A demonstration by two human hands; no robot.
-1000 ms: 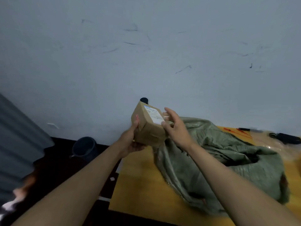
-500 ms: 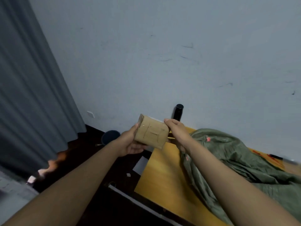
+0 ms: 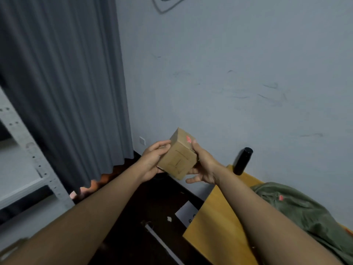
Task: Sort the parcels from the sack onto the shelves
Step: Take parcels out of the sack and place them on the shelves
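Note:
A small brown cardboard parcel with a red mark on its upper face is held in the air in front of the pale wall. My left hand grips its left side with the fingers wrapped over the edge. My right hand holds its right side, thumb on top and fingers curled below. The green sack lies crumpled on the yellow wooden table at the lower right. A white metal shelf unit stands at the left edge, only partly in view.
A grey curtain hangs at the left, between the shelf unit and the wall. A black cylinder bottle stands on the table's far corner by the wall. The dark floor below holds a white sheet beside the table.
The view has swung left, away from the sack, bringing the curtain and shelf unit into sight. Both hands have turned the parcel, so a face with a red mark now shows on top.

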